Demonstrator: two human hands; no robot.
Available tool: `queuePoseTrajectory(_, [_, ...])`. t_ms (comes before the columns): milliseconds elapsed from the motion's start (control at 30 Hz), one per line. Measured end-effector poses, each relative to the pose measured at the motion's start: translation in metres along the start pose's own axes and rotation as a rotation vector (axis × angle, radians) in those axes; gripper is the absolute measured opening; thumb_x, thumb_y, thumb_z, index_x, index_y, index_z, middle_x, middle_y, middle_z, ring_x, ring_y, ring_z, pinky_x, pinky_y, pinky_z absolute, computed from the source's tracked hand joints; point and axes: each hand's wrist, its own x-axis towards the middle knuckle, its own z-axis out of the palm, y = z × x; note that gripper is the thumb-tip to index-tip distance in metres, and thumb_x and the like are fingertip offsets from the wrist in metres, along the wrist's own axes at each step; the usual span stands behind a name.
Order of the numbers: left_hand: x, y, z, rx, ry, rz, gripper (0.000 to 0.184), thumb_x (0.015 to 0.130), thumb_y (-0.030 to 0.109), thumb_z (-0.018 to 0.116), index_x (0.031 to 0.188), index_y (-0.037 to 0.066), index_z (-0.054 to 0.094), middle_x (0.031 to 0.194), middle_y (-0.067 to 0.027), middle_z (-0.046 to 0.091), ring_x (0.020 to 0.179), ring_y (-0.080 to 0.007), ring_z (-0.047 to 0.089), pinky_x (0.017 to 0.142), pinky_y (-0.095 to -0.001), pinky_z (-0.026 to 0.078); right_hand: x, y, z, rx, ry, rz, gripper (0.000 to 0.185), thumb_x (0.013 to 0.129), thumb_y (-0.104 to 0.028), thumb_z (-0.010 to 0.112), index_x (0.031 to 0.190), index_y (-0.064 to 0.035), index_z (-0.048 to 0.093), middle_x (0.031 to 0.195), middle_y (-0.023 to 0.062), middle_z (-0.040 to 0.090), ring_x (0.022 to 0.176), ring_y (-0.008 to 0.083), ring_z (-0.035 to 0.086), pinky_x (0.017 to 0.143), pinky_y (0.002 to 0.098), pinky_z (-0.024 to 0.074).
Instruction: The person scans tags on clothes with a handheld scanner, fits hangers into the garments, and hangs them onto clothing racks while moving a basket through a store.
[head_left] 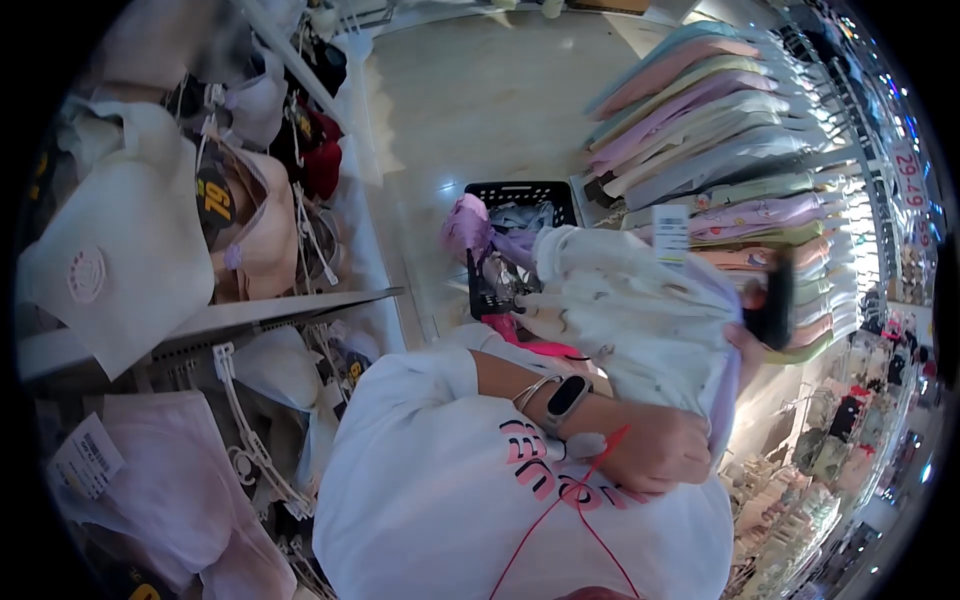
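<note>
My left hand (665, 446) is a closed fist in front of my chest, gripping the edge of a white garment (640, 305) with lavender trim. The garment hangs in loose folds from it, and a white barcode tag (671, 233) shows near its top. Beyond the garment's right side is my right hand (745, 352), only partly visible, with its fingers closed around a blurred black handheld device (772, 305). A smart band (568, 397) is on my left wrist.
A black basket (520, 188) with clothes inside stands on the floor ahead, purple fabric (467, 230) over its side. Hanging pastel clothes (715, 120) line the right. Bras (265, 215) hang at left above a metal shelf edge (300, 305).
</note>
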Motion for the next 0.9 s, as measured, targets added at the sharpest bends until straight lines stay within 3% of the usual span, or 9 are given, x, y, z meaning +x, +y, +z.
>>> queuePoseTrajectory(133, [-0.006, -0.001, -0.002, -0.069, 0.194, -0.003, 0.012, 0.078, 0.009, 0.061, 0.088, 0.003, 0.056, 0.074, -0.0087, 0.050, 0.072, -0.0272, 0.054, 0.066, -0.0378, 0.041, 0.008, -0.032, -0.014, -0.031, 0.038, -0.109, 0.045, 0.060, 0.001, 0.067, 0.103, -0.0062, 0.056, 0.098, 0.0030, 0.053, 0.093, 0.0170, 0.052, 0.088, 0.0275, 0.0410])
queuePoseTrajectory(233, [-0.018, 0.005, -0.023, -0.241, 0.182, -0.176, 0.012, 0.082, 0.010, 0.062, 0.091, 0.003, 0.059, 0.078, -0.0087, 0.056, 0.076, -0.0247, 0.057, 0.067, -0.0367, 0.042, 0.011, -0.052, -0.022, -0.057, 0.069, -0.160, 0.044, 0.061, 0.001, 0.067, 0.102, -0.0062, 0.056, 0.098, 0.0031, 0.053, 0.093, 0.0171, 0.052, 0.088, 0.0275, 0.0412])
queuePoseTrajectory(333, [-0.045, -0.003, -0.027, -0.313, 0.579, -0.343, 0.011, 0.085, 0.014, 0.060, 0.089, 0.003, 0.062, 0.080, -0.0073, 0.060, 0.075, -0.0190, 0.059, 0.066, -0.0310, 0.043, 0.012, -0.067, -0.029, -0.082, 0.093, -0.208, 0.043, 0.061, 0.001, 0.067, 0.102, -0.0062, 0.056, 0.098, 0.0032, 0.053, 0.093, 0.0173, 0.053, 0.088, 0.0276, 0.0413])
queuePoseTrajectory(400, [-0.080, -0.014, -0.038, -0.393, 0.682, -0.674, 0.017, 0.091, 0.016, 0.053, 0.088, 0.003, 0.063, 0.078, -0.0053, 0.062, 0.067, -0.0123, 0.058, 0.064, -0.0258, 0.043, 0.014, -0.077, -0.032, -0.101, 0.103, -0.231, 0.043, 0.062, 0.001, 0.067, 0.102, -0.0061, 0.056, 0.098, 0.0033, 0.053, 0.093, 0.0173, 0.053, 0.088, 0.0276, 0.0415])
queuePoseTrajectory(533, [-0.155, -0.061, -0.059, -0.097, 1.012, -0.968, 0.028, 0.096, 0.020, 0.043, 0.088, 0.000, 0.062, 0.069, -0.0040, 0.061, 0.063, -0.0099, 0.058, 0.060, -0.0245, 0.045, 0.012, -0.091, -0.039, -0.129, 0.137, -0.269, 0.042, 0.062, 0.001, 0.066, 0.102, -0.0061, 0.056, 0.098, 0.0034, 0.053, 0.093, 0.0175, 0.053, 0.089, 0.0277, 0.0417])
queuePoseTrajectory(600, [-0.210, -0.092, -0.062, 0.051, 1.019, -1.176, 0.026, 0.094, 0.022, 0.048, 0.088, 0.000, 0.061, 0.070, -0.0057, 0.062, 0.062, -0.0119, 0.058, 0.059, -0.0269, 0.046, 0.010, -0.098, -0.041, -0.143, 0.148, -0.286, 0.041, 0.063, 0.001, 0.066, 0.102, -0.0061, 0.056, 0.097, 0.0034, 0.053, 0.093, 0.0175, 0.053, 0.089, 0.0278, 0.0418])
queuePoseTrajectory(700, [-0.273, -0.128, -0.048, 0.213, 0.703, -1.468, 0.027, 0.092, 0.024, 0.049, 0.088, -0.001, 0.060, 0.075, -0.0164, 0.063, 0.065, -0.0239, 0.061, 0.061, -0.0362, 0.047, 0.003, -0.101, -0.039, -0.167, 0.167, -0.295, 0.040, 0.063, 0.001, 0.066, 0.102, -0.0060, 0.056, 0.097, 0.0035, 0.053, 0.093, 0.0176, 0.053, 0.089, 0.0278, 0.0420])
queuePoseTrajectory(767, [-0.290, -0.146, -0.045, 0.137, 0.470, -1.498, 0.028, 0.092, 0.026, 0.050, 0.090, -0.001, 0.060, 0.076, -0.0190, 0.063, 0.067, -0.0268, 0.062, 0.063, -0.0376, 0.047, 0.000, -0.102, -0.038, -0.178, 0.179, -0.299, 0.040, 0.064, 0.001, 0.066, 0.102, -0.0060, 0.056, 0.097, 0.0036, 0.053, 0.093, 0.0177, 0.053, 0.089, 0.0279, 0.0421])
queuePoseTrajectory(900, [-0.228, -0.138, -0.060, 0.166, 0.515, -1.224, 0.027, 0.092, 0.025, 0.055, 0.093, -0.002, 0.060, 0.079, -0.0147, 0.064, 0.074, -0.0221, 0.063, 0.067, -0.0354, 0.049, -0.003, -0.088, -0.024, -0.197, 0.177, -0.250, 0.039, 0.064, 0.000, 0.065, 0.101, -0.0060, 0.056, 0.097, 0.0037, 0.054, 0.093, 0.0178, 0.053, 0.089, 0.0280, 0.0424])
